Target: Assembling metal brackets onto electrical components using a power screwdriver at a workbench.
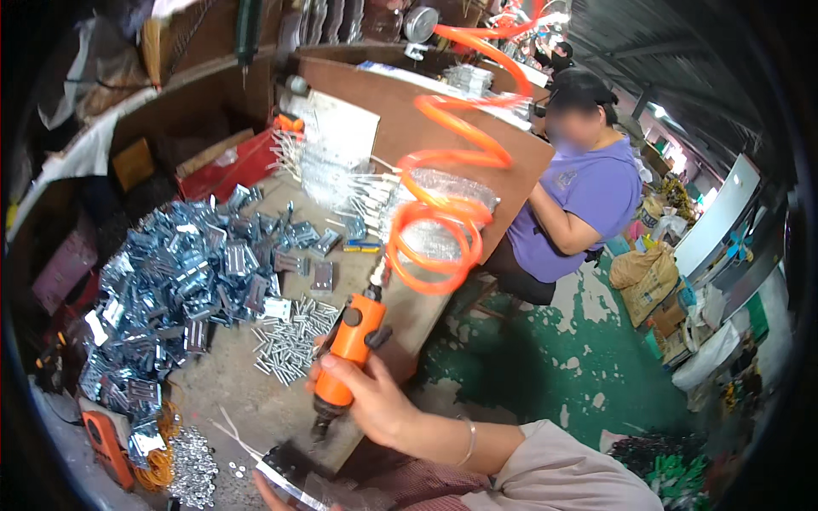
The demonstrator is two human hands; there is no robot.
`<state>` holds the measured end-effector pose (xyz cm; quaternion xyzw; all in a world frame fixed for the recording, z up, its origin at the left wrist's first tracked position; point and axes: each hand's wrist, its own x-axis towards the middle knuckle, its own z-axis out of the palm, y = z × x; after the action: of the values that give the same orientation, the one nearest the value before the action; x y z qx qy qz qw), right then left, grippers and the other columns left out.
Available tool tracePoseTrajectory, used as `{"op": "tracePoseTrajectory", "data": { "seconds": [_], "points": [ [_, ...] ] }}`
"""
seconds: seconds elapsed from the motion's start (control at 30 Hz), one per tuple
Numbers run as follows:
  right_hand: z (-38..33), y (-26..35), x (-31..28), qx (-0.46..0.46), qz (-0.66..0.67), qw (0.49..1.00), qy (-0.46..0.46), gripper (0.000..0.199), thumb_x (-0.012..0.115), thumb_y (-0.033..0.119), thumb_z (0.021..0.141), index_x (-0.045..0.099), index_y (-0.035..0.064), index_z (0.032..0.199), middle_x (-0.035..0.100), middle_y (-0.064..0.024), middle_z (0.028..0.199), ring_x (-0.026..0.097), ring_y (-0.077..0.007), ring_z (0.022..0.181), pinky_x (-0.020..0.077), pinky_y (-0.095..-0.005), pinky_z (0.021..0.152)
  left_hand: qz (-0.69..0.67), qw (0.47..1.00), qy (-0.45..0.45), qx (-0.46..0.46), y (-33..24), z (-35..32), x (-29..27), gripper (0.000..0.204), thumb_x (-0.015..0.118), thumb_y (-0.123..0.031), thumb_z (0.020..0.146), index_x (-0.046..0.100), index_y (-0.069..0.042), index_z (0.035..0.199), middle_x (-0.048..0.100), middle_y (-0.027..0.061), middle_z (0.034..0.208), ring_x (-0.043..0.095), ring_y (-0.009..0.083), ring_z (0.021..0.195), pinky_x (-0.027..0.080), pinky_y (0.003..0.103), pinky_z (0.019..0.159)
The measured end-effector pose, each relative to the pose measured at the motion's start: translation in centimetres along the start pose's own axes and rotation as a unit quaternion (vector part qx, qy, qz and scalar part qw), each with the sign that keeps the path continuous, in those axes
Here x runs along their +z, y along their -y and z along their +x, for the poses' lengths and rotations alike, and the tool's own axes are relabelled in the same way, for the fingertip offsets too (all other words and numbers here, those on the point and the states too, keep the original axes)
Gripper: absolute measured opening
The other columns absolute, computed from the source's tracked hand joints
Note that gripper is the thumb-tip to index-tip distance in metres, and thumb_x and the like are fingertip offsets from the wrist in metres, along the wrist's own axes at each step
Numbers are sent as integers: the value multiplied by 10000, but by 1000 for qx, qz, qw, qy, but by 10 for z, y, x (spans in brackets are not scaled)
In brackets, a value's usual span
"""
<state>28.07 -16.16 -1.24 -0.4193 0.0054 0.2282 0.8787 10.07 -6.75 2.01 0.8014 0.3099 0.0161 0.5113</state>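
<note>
i've got the right hand [381, 404] wrapped round the orange driver [349, 336], left hand [269, 494] gripping the black-and-silver part [294, 473]; likely fastening, next calls for steady alignment.

Orange and black for your driver [348, 339], bright orange for your coiled hose [464, 136].
You have a black part [298, 462] with a white edge, bluish-silver brackets [183, 268], silver screws [294, 341] and washers [192, 467], a grey-brown tabletop [217, 366], your pale grey sleeve [567, 468], a purple shirt [592, 183], and a green floor [545, 383] mottled with pale patches.
</note>
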Motion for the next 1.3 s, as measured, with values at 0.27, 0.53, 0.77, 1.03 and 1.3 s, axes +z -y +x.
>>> {"op": "tracePoseTrajectory", "data": {
  "seconds": [0.27,0.53,0.77,1.03,1.3],
  "points": [
    [82,86,-90,-180,-660,729,-4,656,712,212,794,390,63,1345,572,-186,1123,569,-312,1008,453,-382,874,-446,892,-47,-50,44,-11,-2,674,508,96,804,292,3,1436,397,166,1408,428,292,1266,358,380,1040],
    [56,89,-70,-411,-720,559,-22,380,700,130,727,595,55,1084,580,-132,1045,550,-329,983,448,-425,880,-346,937,-39,-8,48,-9,-15,531,536,50,878,385,13,1386,500,148,1307,539,248,1118,441,358,947],
    [-59,56,23,-212,-697,471,497,598,712,329,721,520,53,1215,538,-168,1205,526,-292,1135,450,-424,870,297,877,-34,377,-27,-19,-47,368,556,39,806,604,-57,1158,556,161,814,537,359,766,428,424,679],
    [-76,-49,16,276,-121,880,368,484,621,185,853,458,-6,1267,600,-50,852,605,-118,715,527,-247,620,382,812,-239,370,-26,-9,-52,562,617,-4,786,474,-55,1327,623,207,1050,561,382,1041,439,434,878],
    [-64,-27,25,241,-145,895,346,511,649,137,863,397,-28,1276,592,-119,1062,622,-187,885,546,-323,754,-333,847,-385,157,46,-9,-57,341,578,-152,891,539,16,1185,590,155,1111,616,267,953,519,342,784]
  ]
}}
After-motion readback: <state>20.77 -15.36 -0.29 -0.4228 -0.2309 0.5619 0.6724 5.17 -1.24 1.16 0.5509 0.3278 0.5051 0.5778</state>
